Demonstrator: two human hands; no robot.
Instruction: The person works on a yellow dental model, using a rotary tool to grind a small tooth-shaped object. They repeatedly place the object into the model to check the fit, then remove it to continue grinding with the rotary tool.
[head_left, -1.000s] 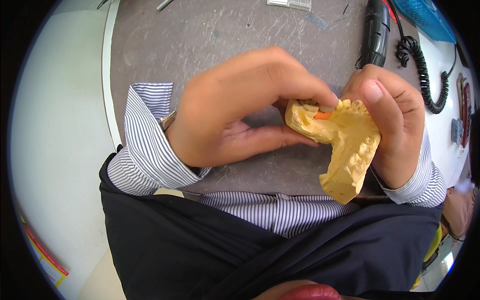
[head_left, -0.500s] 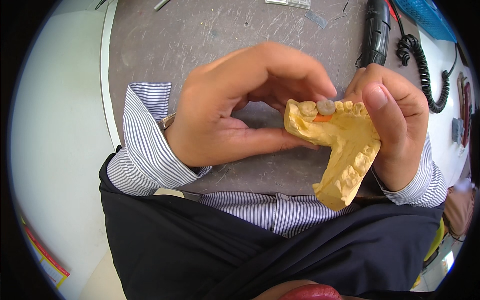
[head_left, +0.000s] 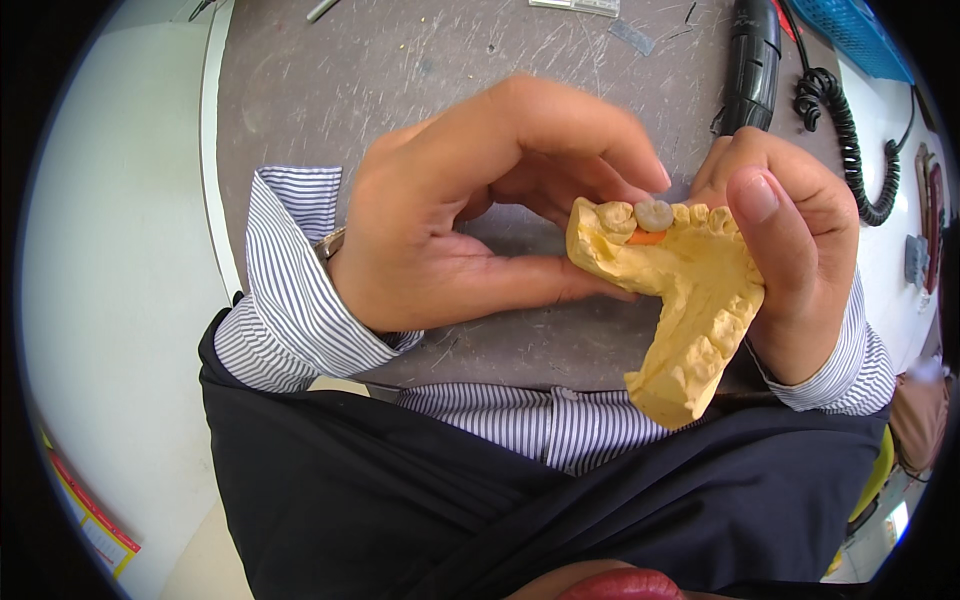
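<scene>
A yellow plaster dental model point(head_left: 690, 265), shaped like a jaw arch, is held between both my hands above the bench. A greyish tooth crown point(head_left: 655, 215) sits in its upper row of teeth, with an orange patch point(head_left: 647, 238) just below it. My right hand point(head_left: 785, 235) grips the front curve, its thumb lying over the teeth and its fingers folded behind. Around the other end curls my left hand point(head_left: 470, 210): the thumb rests along the model's lower edge, and the index fingertip is raised close to the crown. Its other fingertips are hidden behind the model.
Beyond my right hand, a black handpiece point(head_left: 752, 70) lies on the scratched brown bench point(head_left: 330, 100). A coiled black cord point(head_left: 848, 140) and a blue basket point(head_left: 860, 35) are at the far right. Small flat pieces point(head_left: 632, 38) lie at the back.
The model has tilted very slightly, its near end shifting a little toward me. My left index finger has risen slightly; both hands keep their hold.
</scene>
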